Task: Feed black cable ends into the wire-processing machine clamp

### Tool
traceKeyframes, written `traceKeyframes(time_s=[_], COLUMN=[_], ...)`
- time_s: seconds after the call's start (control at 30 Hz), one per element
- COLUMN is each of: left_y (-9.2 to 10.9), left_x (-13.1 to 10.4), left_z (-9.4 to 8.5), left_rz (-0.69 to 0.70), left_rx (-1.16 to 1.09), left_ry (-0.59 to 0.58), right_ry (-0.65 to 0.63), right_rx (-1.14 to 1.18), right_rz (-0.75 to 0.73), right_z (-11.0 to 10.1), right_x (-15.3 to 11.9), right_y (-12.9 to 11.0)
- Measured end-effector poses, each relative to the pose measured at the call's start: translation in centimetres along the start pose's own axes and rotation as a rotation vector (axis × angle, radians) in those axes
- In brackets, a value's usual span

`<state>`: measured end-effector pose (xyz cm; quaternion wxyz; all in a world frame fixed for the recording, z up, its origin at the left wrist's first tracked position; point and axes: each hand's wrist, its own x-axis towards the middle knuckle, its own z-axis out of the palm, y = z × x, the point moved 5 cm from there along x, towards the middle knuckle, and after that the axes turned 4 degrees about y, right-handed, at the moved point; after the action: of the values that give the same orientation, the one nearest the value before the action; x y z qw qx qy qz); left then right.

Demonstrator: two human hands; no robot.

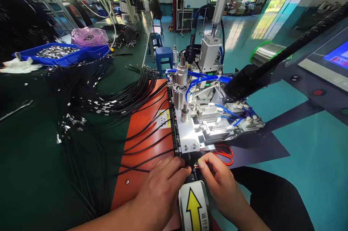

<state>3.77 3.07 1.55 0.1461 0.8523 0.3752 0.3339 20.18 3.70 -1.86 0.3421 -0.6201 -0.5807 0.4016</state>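
Note:
My left hand (170,178) is closed at the near end of the machine (190,135), its fingertips pressed down beside the black track; what they hold is hidden. Just right of it, my right hand (217,178) pinches at a tiny part near the track, too small to name. Several black cables (152,144) run across the orange plate (136,184) into the machine's left edge. Below the hands lies a metal cover with a yellow arrow (193,205).
Bundles of black cables (114,97) lie on the dark green table (21,158) at left. Behind them are a blue tray (65,61) of metal parts and a pink bag (89,37). Red-handled scissors (227,155) sit by the machine. A solder spool (268,54) and control panel (323,78) are at right.

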Motion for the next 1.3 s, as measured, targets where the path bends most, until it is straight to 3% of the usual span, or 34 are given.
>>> traceKeyframes(time_s=[0.33, 0.43, 0.6, 1.07, 1.3], left_y=[-0.1, 0.0, 0.0, 0.0, -0.2], left_x=[0.1, 0.2, 0.3, 0.2, 0.0], left_z=[0.2, 0.2, 0.1, 0.0, 0.5], left_rz=[-0.018, -0.017, -0.024, -0.012, -0.014], left_rx=[0.015, 0.018, 0.018, 0.013, 0.021], left_ry=[-0.019, -0.01, -0.008, -0.014, -0.035], right_ry=[0.046, 0.087, 0.046, 0.102, 0.028], right_rx=[-0.016, -0.01, -0.061, -0.176, -0.056], right_rz=[0.024, -0.09, -0.222, -0.211, -0.116], right_z=[-0.8, -1.4, -1.1, -0.1, -1.0], right_x=[-0.2, -0.7, -1.2, -0.8, -0.4], right_y=[0.5, -0.4, -1.2, -0.1, -0.1])
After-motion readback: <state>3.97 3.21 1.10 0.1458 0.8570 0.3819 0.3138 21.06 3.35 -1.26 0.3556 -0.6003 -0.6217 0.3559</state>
